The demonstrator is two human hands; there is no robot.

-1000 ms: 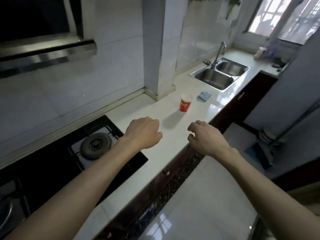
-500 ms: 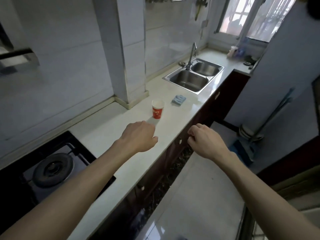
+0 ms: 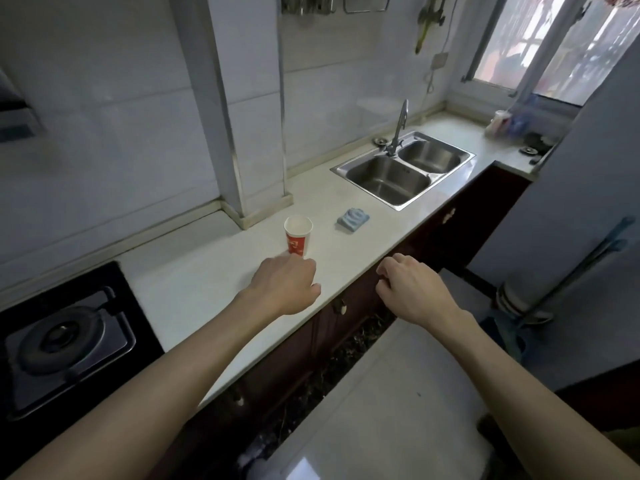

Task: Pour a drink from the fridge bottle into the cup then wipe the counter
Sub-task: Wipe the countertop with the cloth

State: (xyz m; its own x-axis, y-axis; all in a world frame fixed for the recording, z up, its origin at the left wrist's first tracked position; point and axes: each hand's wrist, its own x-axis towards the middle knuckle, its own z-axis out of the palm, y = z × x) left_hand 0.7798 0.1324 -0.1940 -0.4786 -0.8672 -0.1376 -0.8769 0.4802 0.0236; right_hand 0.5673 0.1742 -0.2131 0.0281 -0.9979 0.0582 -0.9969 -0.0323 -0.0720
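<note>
Progress: nothing poured as far as I can tell. No bottle or fridge is in sight, so fetching, pouring and wiping all look to be ahead.
Left hand (image 3: 284,285): nearest of the lot, held out just short of the cup and above the worktop. Its fingers are loosely curled under and hold nothing.
Right hand (image 3: 412,289): level with the left one, but off to the cup's right, past the worktop's front edge and over the floor. The fingers are loosely bent, the thumb is tucked close, and it is empty too.
Hob (image 3: 59,337): well to the cup's left, a black top with one round burner.
Counter (image 3: 207,282): a pale, glossy stone top. From here I see no spill or drip around the cup.
Cup (image 3: 298,235): a small paper one, red with a white mark on the side and a white lining. It stands upright and alone in front of the tiled pillar. What I can see of the inside looks dry and empty.
Cloth (image 3: 353,219): light blue, folded into a small pad, lying just right of the cup and a little beyond it.
Sink (image 3: 469,155): a steel double bowl with a tap, farther off past the cloth, well apart from the cup.
</note>
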